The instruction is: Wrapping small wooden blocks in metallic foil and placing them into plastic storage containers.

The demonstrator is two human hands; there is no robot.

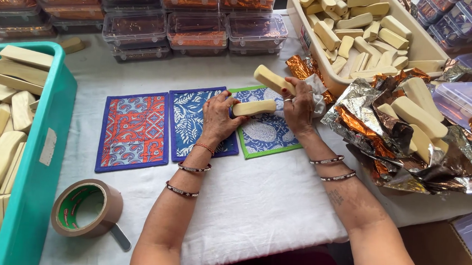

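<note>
Over the white cloth at the middle of the table, we hold two cream bars above a row of printed mats. Our left hand (218, 118) is closed on one end of a bar of pale soap (254, 107) that lies level, just above the green-edged paisley mat (263, 131). Our right hand (299, 106) grips a second soap bar (273, 79), tilted up to the left, together with a bit of white cloth (317, 94) bunched in the same fist. The two bars sit near each other but apart.

Beside the green-edged mat lie a blue leaf-print mat (190, 124) and an orange and blue mat (132, 131), side by side. A roll of brown packing tape (86, 208) rests near the front edge on the left, next to a teal crate (43, 153) full of bars. To the right, crumpled silver and copper foil (379, 119) holds more bars, with a beige tray (421, 45) of them behind. Stacked clear lidded boxes (198, 29) line the back.

To handle the bars well, as we judge it, we should grip each by its narrow sides with fingertips rather than palms, keep the cloth between skin and soap, and hold both low over the mat so a slip falls only a little way.
</note>
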